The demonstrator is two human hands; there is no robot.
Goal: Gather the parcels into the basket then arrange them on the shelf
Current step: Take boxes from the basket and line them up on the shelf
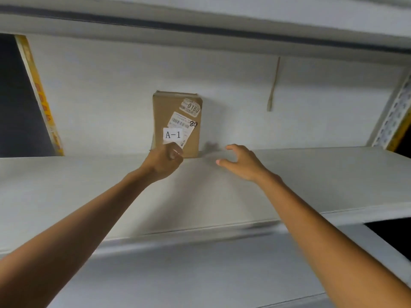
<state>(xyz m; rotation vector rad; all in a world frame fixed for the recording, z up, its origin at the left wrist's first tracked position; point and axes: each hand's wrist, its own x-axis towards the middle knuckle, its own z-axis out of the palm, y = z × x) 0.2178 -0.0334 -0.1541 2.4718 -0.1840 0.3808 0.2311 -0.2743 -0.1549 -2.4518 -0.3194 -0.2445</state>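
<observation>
1. Presently, the parcel (165, 110), a flat brown cardboard packet, is standing on its short edge at the back of the shelf (89, 187). It is leaning against the white back panel (100, 96), probably so that its labels stay readable.
2. Its long axis is running vertically, and its labelled broad face is pointing out toward the person.
3. The left hand (164, 162) is sitting at the parcel's lower edge. Its fingers (175, 153) are curling and pinching a white "A-1" slip (173, 134) before the parcel's face, seemingly tagging its place.
4. The right hand (241, 162) is hovering just right of the parcel, fingers loosely spread and holding nothing, likely ready to steady it.
</observation>
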